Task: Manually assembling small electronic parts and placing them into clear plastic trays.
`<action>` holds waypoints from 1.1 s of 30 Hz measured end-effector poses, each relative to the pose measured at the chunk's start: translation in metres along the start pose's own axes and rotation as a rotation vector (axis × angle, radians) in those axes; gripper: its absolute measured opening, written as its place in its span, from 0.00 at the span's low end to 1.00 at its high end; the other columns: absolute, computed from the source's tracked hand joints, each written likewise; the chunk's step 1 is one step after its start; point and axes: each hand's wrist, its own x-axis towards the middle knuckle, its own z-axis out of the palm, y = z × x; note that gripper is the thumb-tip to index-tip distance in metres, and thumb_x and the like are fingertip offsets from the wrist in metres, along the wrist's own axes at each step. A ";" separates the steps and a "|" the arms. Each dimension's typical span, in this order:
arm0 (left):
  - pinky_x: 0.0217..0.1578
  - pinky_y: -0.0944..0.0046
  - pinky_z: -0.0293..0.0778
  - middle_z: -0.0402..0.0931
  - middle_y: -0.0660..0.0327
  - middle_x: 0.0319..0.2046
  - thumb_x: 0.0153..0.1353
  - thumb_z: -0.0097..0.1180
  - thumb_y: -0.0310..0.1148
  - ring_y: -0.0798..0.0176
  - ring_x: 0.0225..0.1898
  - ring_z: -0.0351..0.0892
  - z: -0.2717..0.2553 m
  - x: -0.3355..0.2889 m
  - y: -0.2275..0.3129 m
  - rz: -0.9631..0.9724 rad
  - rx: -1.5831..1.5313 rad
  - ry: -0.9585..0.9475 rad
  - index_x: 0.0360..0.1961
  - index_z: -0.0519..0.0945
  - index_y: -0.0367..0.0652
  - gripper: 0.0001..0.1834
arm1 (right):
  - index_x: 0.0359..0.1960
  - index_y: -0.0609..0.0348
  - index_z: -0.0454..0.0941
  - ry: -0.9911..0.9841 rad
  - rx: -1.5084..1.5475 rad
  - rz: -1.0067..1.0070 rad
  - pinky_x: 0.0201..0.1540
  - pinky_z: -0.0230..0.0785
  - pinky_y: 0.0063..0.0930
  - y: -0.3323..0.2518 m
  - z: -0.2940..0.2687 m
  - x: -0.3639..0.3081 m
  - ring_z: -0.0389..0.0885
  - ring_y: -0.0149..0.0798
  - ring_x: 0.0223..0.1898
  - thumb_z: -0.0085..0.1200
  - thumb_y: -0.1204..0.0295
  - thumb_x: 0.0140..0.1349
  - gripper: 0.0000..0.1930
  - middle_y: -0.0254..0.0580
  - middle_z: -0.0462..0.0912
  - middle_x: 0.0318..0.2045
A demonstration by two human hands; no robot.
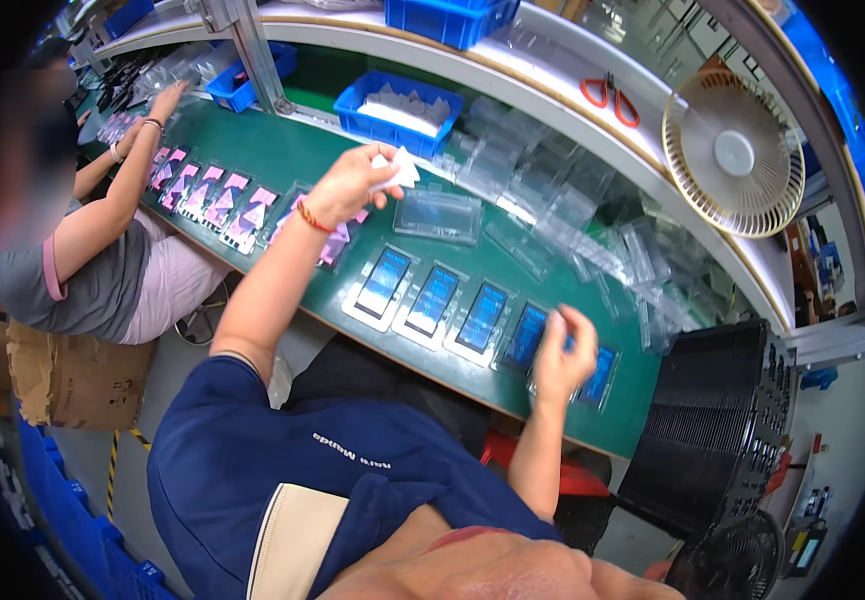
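Note:
My left hand (361, 182), with a beaded bracelet at the wrist, is closed on several small folded white papers (398, 170). It hovers over the green table, near a lidded clear plastic box (439, 217). My right hand (566, 357) is above the right end of a row of clear trays, its fingers loosely bent and apart, with nothing seen in them. Each tray holds a flat panel with a blue-lit face, such as this phone-like panel (434, 297) and another phone-like panel (482, 317). The right hand partly covers the last panels of the row.
Behind the row lie scattered clear plastic trays (563, 200) and a blue bin (358, 112) of folded white papers. Pink-and-white topped packs (215, 195) line the left, beside a co-worker's arms (113, 215). Red-handled scissors (610, 100) and a fan (735, 153) occupy the shelf. Black stacked trays (703, 420) stand right.

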 end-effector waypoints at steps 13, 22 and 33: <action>0.21 0.75 0.77 0.76 0.62 0.34 0.64 0.57 0.29 0.70 0.27 0.80 0.026 -0.120 -0.058 -0.069 -0.025 0.159 0.44 0.75 0.37 0.09 | 0.36 0.61 0.84 -0.594 0.343 -0.059 0.36 0.72 0.27 -0.065 0.136 -0.016 0.81 0.31 0.30 0.58 0.75 0.60 0.05 0.39 0.85 0.29; 0.34 0.70 0.83 0.77 0.56 0.39 0.65 0.51 0.21 0.66 0.34 0.82 0.018 -0.139 -0.064 -0.081 -0.156 0.252 0.49 0.72 0.34 0.12 | 0.37 0.53 0.84 -0.487 -0.073 -0.657 0.53 0.56 0.43 -0.068 0.126 -0.036 0.75 0.39 0.44 0.61 0.67 0.57 0.08 0.32 0.84 0.34; 0.41 0.70 0.81 0.77 0.54 0.44 0.63 0.49 0.17 0.62 0.43 0.82 0.054 -0.129 -0.079 -0.042 -0.137 -0.001 0.62 0.66 0.36 0.24 | 0.31 0.54 0.84 -0.480 -0.030 -0.255 0.47 0.59 0.37 -0.038 0.093 -0.023 0.76 0.38 0.35 0.62 0.71 0.55 0.03 0.34 0.83 0.26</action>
